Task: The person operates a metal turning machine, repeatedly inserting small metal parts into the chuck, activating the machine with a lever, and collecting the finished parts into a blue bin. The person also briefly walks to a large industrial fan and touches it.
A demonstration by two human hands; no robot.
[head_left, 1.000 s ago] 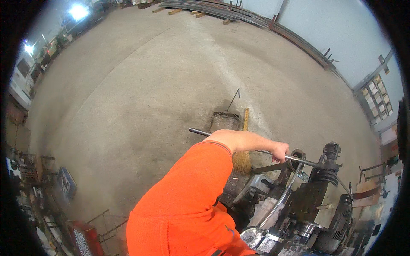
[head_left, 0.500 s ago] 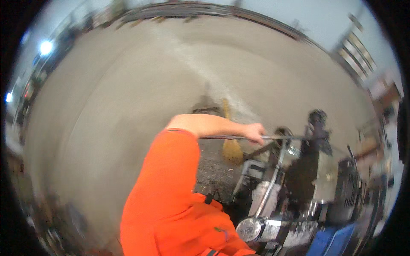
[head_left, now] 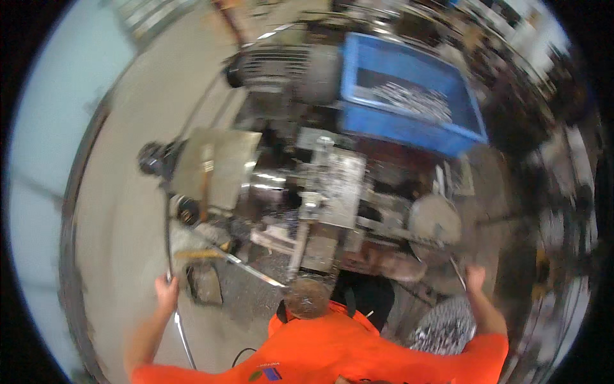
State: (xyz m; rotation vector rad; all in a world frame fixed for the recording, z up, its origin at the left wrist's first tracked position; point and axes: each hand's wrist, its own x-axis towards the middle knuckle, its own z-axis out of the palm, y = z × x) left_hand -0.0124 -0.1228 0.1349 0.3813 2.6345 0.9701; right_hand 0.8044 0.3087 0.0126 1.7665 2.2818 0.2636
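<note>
A hand could pass over the grey concrete floor (head_left: 121,256) between the pale blue wall (head_left: 45,160) and the long thin grey metal bar (head_left: 168,237) in the left hand (head_left: 167,291); a shiny silver metal rod (head_left: 249,269) slants across the bar's other side; the big dark metal machine (head_left: 329,185) blocks the middle; behind it sits a big blue plastic box (head_left: 416,144); a round grey disc (head_left: 435,221) stands near the right hand (head_left: 474,276).

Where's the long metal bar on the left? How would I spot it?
Find the big machine in the middle, with the blue tub at its upper right. Look left of it, over the pale floor, for a long thin bar. Unlike the shiny rod slanting nearby, it runs almost straight up the picture, held in the left grip.
</note>
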